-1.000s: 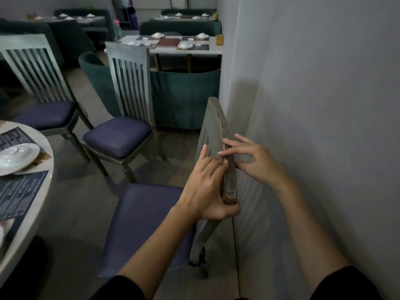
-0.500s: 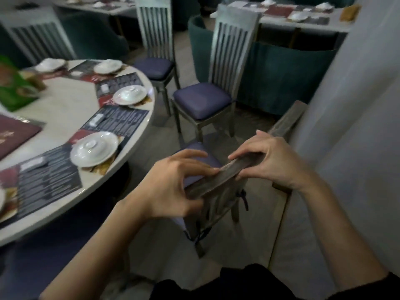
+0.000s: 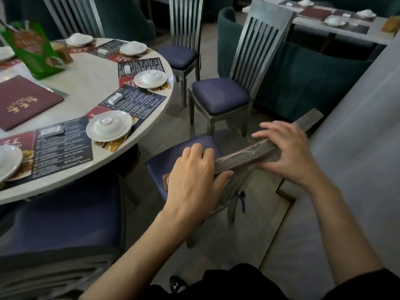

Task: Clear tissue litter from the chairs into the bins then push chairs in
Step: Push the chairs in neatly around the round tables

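I have both hands on the top rail [image 3: 266, 146] of the chair [image 3: 186, 152] nearest me, the one whose purple seat points toward the round table [image 3: 91, 83]. My left hand [image 3: 192, 178] wraps the near end of the rail, fingers curled over the top and pressed together, thumb hooked underneath, so that end is properly clamped. My right hand [image 3: 287, 152] sits further along, fingers spread and laid flat across the rail's upper face, palm bearing down more than gripping; I cannot see its thumb, so whether it closes underneath I cannot tell.

The two-point hold makes sense to me: one hand steers, the other presses, so the chair should slide square rather than pivot on a leg. The seat stands just clear of the table edge, not yet tucked under, and it angles slightly away from the wall [image 3: 357, 126] on my right.

As for tissue, I see none on this seat, nor on the seat of the second chair [image 3: 220, 98] standing beyond it (the white blocks on the placemats look like wrapped napkins, part of the setting, not litter). No bin shows anywhere in view. I judge the clearing finished here, and the push toward the table is the step in hand.
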`<state>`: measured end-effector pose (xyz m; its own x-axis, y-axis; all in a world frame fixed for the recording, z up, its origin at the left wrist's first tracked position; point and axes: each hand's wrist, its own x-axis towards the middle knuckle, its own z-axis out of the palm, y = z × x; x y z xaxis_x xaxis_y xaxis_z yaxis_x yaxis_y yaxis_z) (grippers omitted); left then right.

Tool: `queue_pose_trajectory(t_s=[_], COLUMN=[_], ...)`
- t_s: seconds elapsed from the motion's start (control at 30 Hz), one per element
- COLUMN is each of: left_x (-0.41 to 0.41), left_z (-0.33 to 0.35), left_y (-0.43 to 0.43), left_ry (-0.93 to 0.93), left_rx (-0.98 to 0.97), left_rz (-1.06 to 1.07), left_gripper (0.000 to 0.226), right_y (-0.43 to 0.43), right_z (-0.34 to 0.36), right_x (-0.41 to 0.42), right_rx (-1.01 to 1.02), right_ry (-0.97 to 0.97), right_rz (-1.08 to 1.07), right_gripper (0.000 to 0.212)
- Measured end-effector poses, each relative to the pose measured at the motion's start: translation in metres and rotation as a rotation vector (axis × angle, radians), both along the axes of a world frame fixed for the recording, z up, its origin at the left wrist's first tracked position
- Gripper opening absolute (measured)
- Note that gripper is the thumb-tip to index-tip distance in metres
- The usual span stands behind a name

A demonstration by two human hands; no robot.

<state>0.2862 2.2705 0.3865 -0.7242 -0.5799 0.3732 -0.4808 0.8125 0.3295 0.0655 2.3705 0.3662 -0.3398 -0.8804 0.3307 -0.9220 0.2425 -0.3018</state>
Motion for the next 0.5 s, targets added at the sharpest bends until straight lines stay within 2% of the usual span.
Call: queue_pose_trajectory(t_s=[0.17, 0.33, 0.5], left_x=[0.001, -0.001, -0.017], left_z=[0.004, 0.004, 0.006], left_y=[-0.002, -0.004, -0.008], left_ry=[0.02, 0.082, 0.103], left_rx=[0.068, 0.113, 0.108], left_rz=[0.022, 0.152, 0.214], left_gripper=[0.036, 0.036, 0.038], right_y=[0.001, -0.007, -0.028], right_z=[0.005, -0.011, -0.014], right_x=[-0.049, -0.057, -0.078], right_rx=[0.04, -0.105, -0.18], right_ry=[0.096, 0.14, 0.175], right_rz=[-0.029, 0.043, 0.105], right_gripper=[0.072, 0.066, 0.073])
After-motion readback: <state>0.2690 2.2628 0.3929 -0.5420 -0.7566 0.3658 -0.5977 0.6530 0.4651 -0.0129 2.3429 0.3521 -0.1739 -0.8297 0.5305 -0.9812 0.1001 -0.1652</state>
